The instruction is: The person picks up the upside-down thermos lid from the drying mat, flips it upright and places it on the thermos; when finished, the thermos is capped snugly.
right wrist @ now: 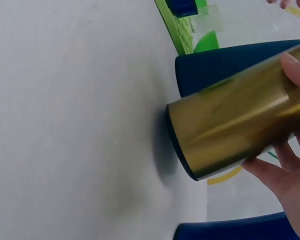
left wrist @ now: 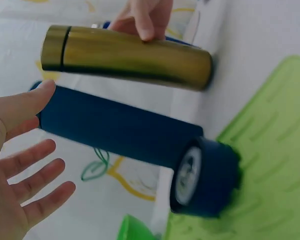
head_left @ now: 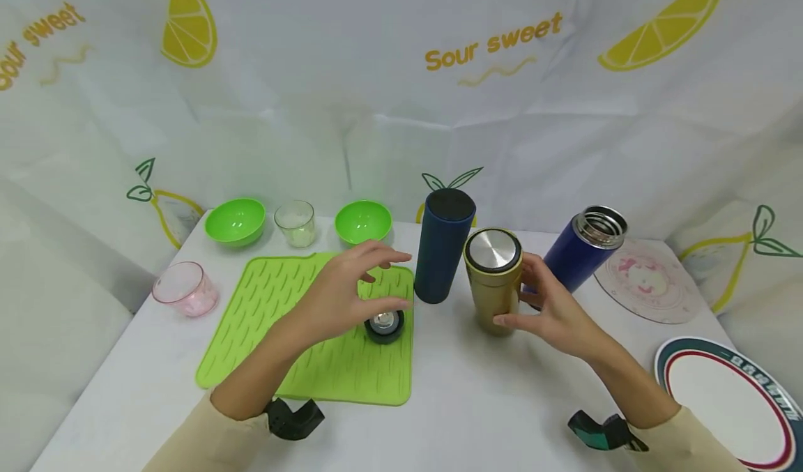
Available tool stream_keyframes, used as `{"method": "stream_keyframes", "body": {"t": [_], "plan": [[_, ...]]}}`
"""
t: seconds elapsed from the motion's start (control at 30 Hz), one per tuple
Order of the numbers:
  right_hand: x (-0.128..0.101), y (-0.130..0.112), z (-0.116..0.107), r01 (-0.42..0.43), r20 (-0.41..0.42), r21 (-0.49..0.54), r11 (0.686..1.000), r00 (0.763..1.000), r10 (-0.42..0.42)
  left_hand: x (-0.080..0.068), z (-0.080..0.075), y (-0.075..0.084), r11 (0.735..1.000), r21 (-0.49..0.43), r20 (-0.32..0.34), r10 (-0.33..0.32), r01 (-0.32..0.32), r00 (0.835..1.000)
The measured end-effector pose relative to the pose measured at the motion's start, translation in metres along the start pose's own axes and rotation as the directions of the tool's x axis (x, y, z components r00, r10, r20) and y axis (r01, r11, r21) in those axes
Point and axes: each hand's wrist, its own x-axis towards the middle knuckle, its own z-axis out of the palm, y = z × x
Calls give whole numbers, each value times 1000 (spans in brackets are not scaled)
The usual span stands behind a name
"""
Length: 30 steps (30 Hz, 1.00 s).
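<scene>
Standing on the white surface (head_left: 477,402), everything faces a lemon-print backdrop (head_left: 389,95). Green mat (head_left: 314,332) lies left of centre, flat. Plate (head_left: 728,402) with dark rim sits at the near right corner, partly cut off by the frame edge. Round pink-print coaster (head_left: 652,280) lies behind it, far right.

Three flasks stand in a loose row mid-surface: dark blue flask (head_left: 442,245) upright, just off the mat's right edge; gold flask (head_left: 493,277) upright beside it, steel lid on; open blue flask (head_left: 583,249) behind the right hand, no cap, looks tilted in the head view.

Right hand (head_left: 552,311) grips the gold flask from its right side, fingers and thumb curled round the body; grip clamped on it. Right wrist view confirms a fingertip on the gold wall (right wrist: 240,125), base on the surface.

Left hand (head_left: 348,294) hovers over the mat's right part, fingers spread and relaxed, grip apart, holding nothing. Left wrist view shows the open palm (left wrist: 15,170) near the dark blue flask (left wrist: 120,127), not touching.

Two green bowls at the back: left bowl (head_left: 235,221), right bowl (head_left: 362,221), with a clear cup (head_left: 295,223) between them. Pink cup (head_left: 186,288) stands at the left edge, apart from the mat.

Dark cap (head_left: 384,325) with a shiny middle lies on the mat, just under the left hand's fingers; contact cannot be told.
</scene>
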Motion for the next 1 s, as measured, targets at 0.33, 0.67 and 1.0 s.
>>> {"method": "stream_keyframes", "body": {"t": [0.33, 0.67, 1.0], "plan": [[20, 15, 11, -2, -138, 170, 985, 990, 26, -25, 11, -44, 979, -24, 102, -199, 203, 975], [32, 22, 15, -16, -158, 253, 967, 986, 58, -38, 29, -74, 935, -125, 257, -293, 332, 921], [34, 26, 11, 11, -164, 216, 976, 986, 25, -38, 37, -83, 956, -101, 281, -238, 276, 930]]}}
